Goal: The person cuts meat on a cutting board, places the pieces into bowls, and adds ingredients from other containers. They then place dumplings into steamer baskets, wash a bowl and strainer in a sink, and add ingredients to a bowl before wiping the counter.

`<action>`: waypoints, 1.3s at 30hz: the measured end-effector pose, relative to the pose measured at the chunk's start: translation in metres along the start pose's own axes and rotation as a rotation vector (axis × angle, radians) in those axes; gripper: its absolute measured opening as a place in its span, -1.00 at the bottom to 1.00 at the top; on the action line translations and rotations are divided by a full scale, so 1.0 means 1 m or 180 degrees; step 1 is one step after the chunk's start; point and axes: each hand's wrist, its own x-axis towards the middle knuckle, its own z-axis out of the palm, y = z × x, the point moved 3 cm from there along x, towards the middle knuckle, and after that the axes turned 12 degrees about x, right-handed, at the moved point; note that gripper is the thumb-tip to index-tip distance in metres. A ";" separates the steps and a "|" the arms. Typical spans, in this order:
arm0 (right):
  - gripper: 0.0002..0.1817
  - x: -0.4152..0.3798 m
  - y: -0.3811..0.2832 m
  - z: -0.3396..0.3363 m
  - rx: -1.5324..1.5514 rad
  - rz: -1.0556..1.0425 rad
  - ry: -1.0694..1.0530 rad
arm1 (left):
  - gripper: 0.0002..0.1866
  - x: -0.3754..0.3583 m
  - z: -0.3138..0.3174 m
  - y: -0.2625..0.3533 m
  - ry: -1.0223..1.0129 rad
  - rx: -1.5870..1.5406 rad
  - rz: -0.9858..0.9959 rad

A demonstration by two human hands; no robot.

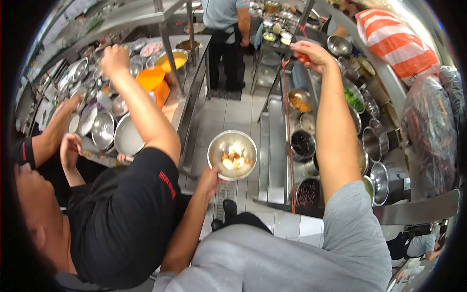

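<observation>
Head view looked down on a narrow kitchen aisle between two steel benches. Left hand (pixel 210 179) cupped a steel bowl (pixel 232 155) from below, fingers closed under its rim, holding it over the tiled floor (pixel 233 112) between the benches. Bowl held a small heap of pale and brownish pieces, possibly cut food; what exactly, could not tell. It was well short of full, so by my reading the filling was only partly done, with more ingredients left to add.

Right hand (pixel 311 53) was raised and stretched toward the right bench (pixel 272 146), fist clamped on a red handle (pixel 302 57). What tool hung from it was not clear; a thin red line ran down from the hand past the pots.

Containers on the right bench: a pan of orange-brown sauce (pixel 299 100), a pot of dark contents (pixel 303 144), another pot of dark reddish grains or beans (pixel 308 192), a tray of chopped greens (pixel 353 99), and several steel pots whose insides were not readable.

A co-worker in a black shirt (pixel 124 214) stood close on the left, one arm raised with its fist (pixel 114 57) over the left bench (pixel 187 104), the other hands low near stacked steel bowls (pixel 104 129). That bench also carried an orange plastic bowl (pixel 150 77) and a container of yellow sauce (pixel 176 60). Another person in a grey shirt (pixel 221 12) stood at the far end of the aisle.
</observation>
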 end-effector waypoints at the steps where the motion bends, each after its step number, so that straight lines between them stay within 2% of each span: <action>1: -0.78 -0.013 0.009 0.035 -0.0179 0.0109 -0.0265 | -0.50 0.003 -0.001 -0.005 0.0095 0.0011 -0.0012; 4: -0.78 -0.057 0.071 0.130 -0.0966 0.0586 -0.1589 | -0.51 0.003 0.003 -0.018 0.0277 0.0050 -0.0105; 5: -0.71 -0.067 0.102 0.157 -0.1152 0.0941 -0.1928 | -0.50 0.005 0.004 -0.020 0.0331 0.0076 -0.0122; 7: -0.52 -0.091 0.161 0.200 -0.1236 0.1408 -0.2331 | -0.47 0.004 0.002 -0.026 0.0304 0.0079 -0.0212; 9: -0.47 -0.112 0.187 0.222 -0.1384 0.1380 -0.2441 | -0.45 -0.002 -0.001 -0.028 0.0260 0.0072 -0.0169; 12: -0.49 -0.118 0.201 0.216 -0.1327 0.1059 -0.2228 | -0.44 -0.013 -0.010 -0.037 0.0295 0.0077 -0.0206; 15: -0.52 -0.104 0.199 0.195 -0.0594 0.0418 -0.1417 | -0.41 -0.022 -0.026 -0.050 0.0447 0.0087 -0.0262; 17: -0.53 -0.101 0.191 0.178 -0.0135 0.0342 -0.0843 | -0.38 -0.032 -0.031 -0.045 0.0423 -0.0001 -0.0162; 18: -0.53 -0.096 0.191 0.171 -0.0140 0.0308 -0.0849 | -0.35 -0.033 -0.039 -0.047 0.0431 0.0065 -0.0115; 20: -0.57 -0.076 0.210 0.148 0.0351 0.0358 0.0030 | -0.34 -0.038 -0.049 -0.039 0.0465 0.0102 0.0012; 21: -0.57 -0.062 0.228 0.137 0.0364 0.0314 0.0054 | -0.33 -0.038 -0.051 -0.031 0.0489 0.0142 0.0123; 23: -0.62 -0.025 0.262 0.111 -0.0064 0.0309 0.0646 | -0.35 -0.033 -0.058 -0.016 0.0543 0.0094 0.0235; 24: -0.62 -0.011 0.266 0.104 -0.0046 0.0241 0.0704 | -0.36 -0.029 -0.061 -0.008 0.0524 0.0092 0.0217; 26: -0.69 0.017 0.283 0.093 -0.0392 0.0660 0.0748 | -0.39 -0.015 -0.065 0.010 0.0520 0.0101 0.0212; 29: -0.74 0.098 0.323 0.066 -0.0049 0.0768 0.1223 | -0.41 0.016 -0.069 0.040 0.0574 0.0180 0.0072; 31: -0.75 0.164 0.339 0.041 -0.0181 0.0659 0.1253 | -0.37 0.052 -0.082 0.051 0.0625 0.0274 -0.0003; 33: -0.70 0.250 0.356 0.005 -0.1230 0.0012 0.1605 | -0.36 0.099 -0.097 0.050 0.0661 0.0201 -0.0035; 34: -0.63 0.273 0.336 -0.005 -0.1324 0.0115 0.1636 | -0.35 0.121 -0.104 0.052 0.0662 0.0252 -0.0114; 37: -0.61 0.384 0.322 -0.052 -0.1664 0.0099 0.1964 | -0.34 0.200 -0.107 0.068 0.0770 0.0110 -0.0007; 39: -0.61 0.457 0.316 -0.090 -0.1684 -0.0075 0.1924 | -0.35 0.238 -0.108 0.074 0.0934 0.0341 -0.0453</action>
